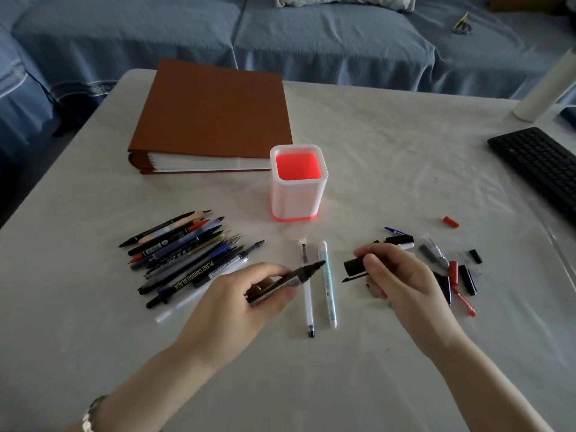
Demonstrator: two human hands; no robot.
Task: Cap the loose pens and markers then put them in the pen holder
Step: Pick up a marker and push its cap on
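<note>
The marker (299, 275) is black and fat, with a bare pointy tip. The left hand (246, 294) holds it, fingers curled round its back half. It lies slanted, and its tip sticks out past the fingers toward the black cap (354, 266). The right hand (402, 275) pinches the cap near the tip, not touching it.

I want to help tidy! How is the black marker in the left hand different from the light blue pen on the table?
The thick black marker is gripped in the left hand, slanted; the slim pale blue pen lies flat on the table. The marker's tip is bare; the pen's far end looks capped. Neither is in the white-and-red pen holder.
</note>
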